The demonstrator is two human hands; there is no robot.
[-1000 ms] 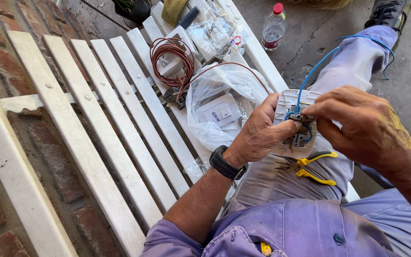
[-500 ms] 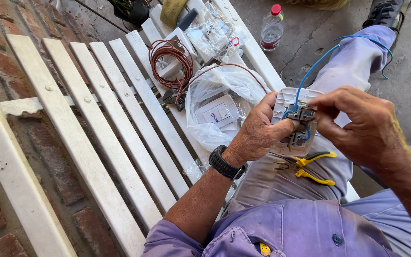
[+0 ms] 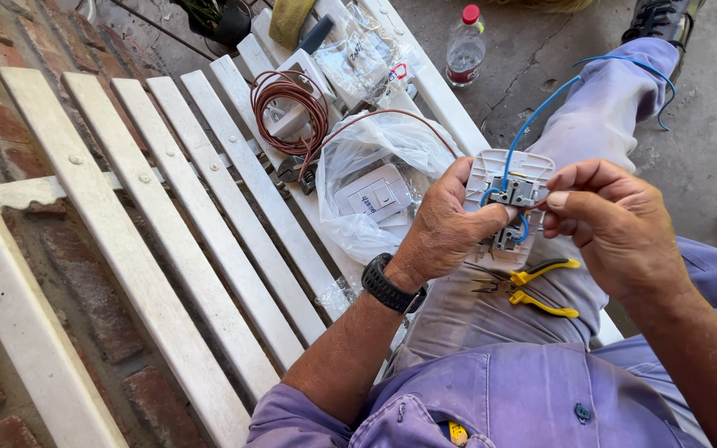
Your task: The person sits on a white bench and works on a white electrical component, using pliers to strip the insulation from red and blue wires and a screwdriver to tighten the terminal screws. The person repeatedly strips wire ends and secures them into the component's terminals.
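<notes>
My left hand [image 3: 450, 228] grips a white switch plate [image 3: 509, 195] seen from its back, held over my lap. A blue wire [image 3: 541, 104] runs from its grey terminals up across my leg. My right hand [image 3: 612, 220] pinches with thumb and fingers at the right side of the plate, at a thin wire end. Yellow-handled pliers [image 3: 537, 286] lie on my thigh just below both hands. A black watch is on my left wrist.
I sit on a white slatted bench [image 3: 168, 207] beside a brick wall. On the bench lie a clear bag with a white switch [image 3: 373, 197], a coil of brown wire [image 3: 288, 104], more bagged parts and pliers. A red-capped plastic bottle [image 3: 465, 48] stands on the concrete floor.
My right hand has drawn back to the right off the plate's back, now pinching at its right side. The left hand keeps the plate in place.
</notes>
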